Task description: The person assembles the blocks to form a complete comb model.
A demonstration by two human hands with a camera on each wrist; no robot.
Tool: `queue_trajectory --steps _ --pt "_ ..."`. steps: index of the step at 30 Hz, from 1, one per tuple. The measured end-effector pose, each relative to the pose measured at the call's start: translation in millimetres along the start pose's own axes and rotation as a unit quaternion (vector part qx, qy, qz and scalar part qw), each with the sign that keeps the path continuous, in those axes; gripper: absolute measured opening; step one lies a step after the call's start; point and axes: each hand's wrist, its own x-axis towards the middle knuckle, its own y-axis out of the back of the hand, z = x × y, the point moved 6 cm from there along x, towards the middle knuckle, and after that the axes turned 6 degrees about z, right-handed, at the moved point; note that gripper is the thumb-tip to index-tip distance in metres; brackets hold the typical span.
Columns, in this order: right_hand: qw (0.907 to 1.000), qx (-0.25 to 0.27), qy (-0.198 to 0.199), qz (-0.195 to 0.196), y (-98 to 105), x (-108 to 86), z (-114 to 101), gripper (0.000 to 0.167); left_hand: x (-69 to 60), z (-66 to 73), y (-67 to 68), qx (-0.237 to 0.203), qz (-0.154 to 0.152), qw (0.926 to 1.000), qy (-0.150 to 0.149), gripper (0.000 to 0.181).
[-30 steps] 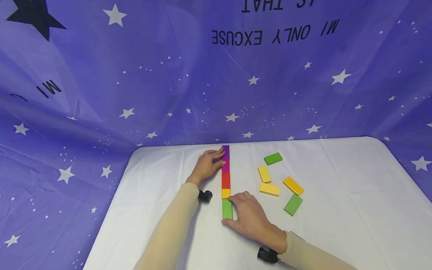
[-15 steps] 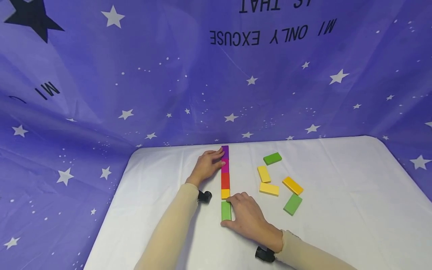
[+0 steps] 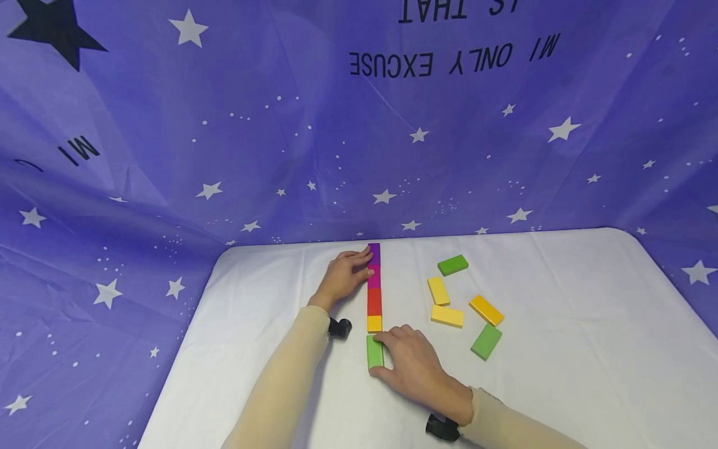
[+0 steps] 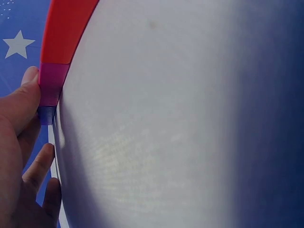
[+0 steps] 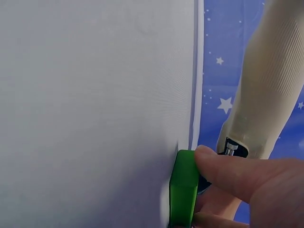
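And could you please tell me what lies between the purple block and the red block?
A pink block lies between the purple block and the red block, as the head and left wrist views both show.

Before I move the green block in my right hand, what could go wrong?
Your right hand has a fingertip by the gap between the green block and the row's orange block, so it might knock that orange block askew. Your left hand touches only the purple block and magenta block, so the red block and the orange one, held by neither hand, could slip out of line if bumped.
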Motion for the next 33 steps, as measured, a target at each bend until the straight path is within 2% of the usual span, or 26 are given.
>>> queue_trajectory --steps 12,24,33 --pt "0.9997 -0.004 -0.016 0.016 -1.3 1.8 1.0 0.052 -0.3 -1.4 -0.2 -0.004 0.007 0.9999 -0.006 0.049" --pt "0.9992 0.016 -0.036 -0.008 -4.4 3.9 3.0 0.052 -0.4 -2.8 -0.7 -0.001 0.004 1.0 -0.003 0.049" --pt "0.9995 0.007 -0.031 0.001 -1.9 2.8 4.2 0.055 0.0 -2.0 -0.8 -0.005 0.007 0.9999 -0.008 0.049"
